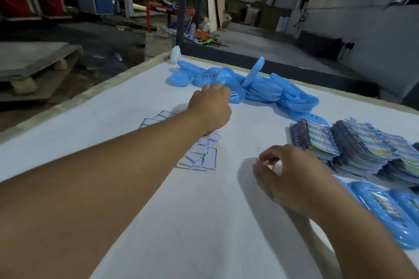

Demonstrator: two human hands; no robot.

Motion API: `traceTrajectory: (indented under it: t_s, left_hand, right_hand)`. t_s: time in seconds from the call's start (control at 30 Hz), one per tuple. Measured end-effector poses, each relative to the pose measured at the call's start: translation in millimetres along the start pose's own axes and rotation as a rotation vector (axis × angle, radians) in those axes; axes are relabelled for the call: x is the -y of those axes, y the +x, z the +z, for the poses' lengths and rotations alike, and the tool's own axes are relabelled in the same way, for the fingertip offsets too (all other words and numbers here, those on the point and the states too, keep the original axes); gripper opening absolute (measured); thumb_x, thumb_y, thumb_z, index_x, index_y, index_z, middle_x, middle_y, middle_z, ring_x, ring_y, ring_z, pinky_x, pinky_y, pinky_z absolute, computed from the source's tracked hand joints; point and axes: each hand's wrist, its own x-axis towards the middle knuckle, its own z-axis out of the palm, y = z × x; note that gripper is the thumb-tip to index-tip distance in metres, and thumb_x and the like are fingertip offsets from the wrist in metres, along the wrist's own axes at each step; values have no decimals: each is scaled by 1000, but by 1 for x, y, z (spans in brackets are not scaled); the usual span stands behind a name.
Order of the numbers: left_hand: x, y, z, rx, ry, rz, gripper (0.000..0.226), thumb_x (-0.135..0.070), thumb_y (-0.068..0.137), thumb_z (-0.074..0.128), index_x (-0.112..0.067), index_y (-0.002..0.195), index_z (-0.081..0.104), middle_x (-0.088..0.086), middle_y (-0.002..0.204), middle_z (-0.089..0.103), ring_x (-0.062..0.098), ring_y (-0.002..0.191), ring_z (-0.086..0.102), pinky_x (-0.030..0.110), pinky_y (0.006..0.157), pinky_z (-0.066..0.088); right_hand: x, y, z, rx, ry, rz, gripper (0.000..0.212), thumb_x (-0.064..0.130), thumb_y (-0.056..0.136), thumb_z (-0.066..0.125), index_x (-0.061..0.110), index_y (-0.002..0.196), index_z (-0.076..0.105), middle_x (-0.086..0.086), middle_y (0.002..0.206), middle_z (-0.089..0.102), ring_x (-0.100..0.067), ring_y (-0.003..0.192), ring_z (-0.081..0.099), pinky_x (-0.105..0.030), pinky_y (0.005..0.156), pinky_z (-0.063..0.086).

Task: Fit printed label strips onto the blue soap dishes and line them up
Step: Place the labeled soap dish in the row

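Only a small part of the work appears to be finished. At the lower right edge of the white cloth-covered table (158, 222), two glossy blue oval plastic soap dishes can be seen lying side by side; the nearer labelled dish (383, 213) carries a colourful printed strip across its slotted top, and a second dish (405, 199) just beyond it is cut off by the frame, so its label is only partly visible. By contrast, a large loose heap of unlabelled blue soap dishes (267, 88) is spread along the far side of the table, some nested, one propped on edge. Tall stacks of colourful printed label strips (353, 145) are piled near the right edge, between the heap and the finished dishes. A scatter of small white cards with blue borders (201, 154) is laid near the table's middle, partly hidden under the forearm. The left hand (212, 106) is stretched out to the heap, its fingers curled onto the rim of the nearest slotted blue dish (233, 94), which seems to be gripped, though the fingertips are hidden. The right hand (288, 172) is held low over bare cloth beside the label stacks, fingers loosely curled and nothing held. Judged from this, nearly the whole heap is left to be fitted and lined up.
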Motion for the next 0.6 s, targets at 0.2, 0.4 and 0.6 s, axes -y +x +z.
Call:
traceTrajectory:
  t_s: [0.2, 0.4, 0.6]
  left_hand:
    - [-7, 42, 27, 130, 121, 62, 37, -21, 101, 41, -16, 137, 47, 5, 139, 49, 30, 125, 44, 43, 100, 38]
    - [-19, 55, 39, 87, 183, -40, 29, -29, 103, 45, -20, 128, 55, 3, 125, 57, 29, 125, 44, 40, 99, 37]
    - [-21, 52, 33, -67, 213, -45, 22, -27, 101, 56, -21, 122, 59, 2, 116, 64, 25, 118, 50, 37, 94, 39]
  right_hand:
    - [4, -3, 1, -13, -33, -15, 24, 53, 90, 59, 36, 103, 68, 16, 101, 66, -12, 96, 61, -24, 73, 31]
    - [5, -4, 1, 0, -27, -33, 29, 54, 90, 59, 34, 110, 66, 12, 105, 65, -12, 100, 60, -27, 89, 37]
    - [6, -6, -4, 53, -21, -11, 34, 57, 92, 56, 36, 118, 63, 14, 110, 61, -10, 106, 56, -23, 86, 31]
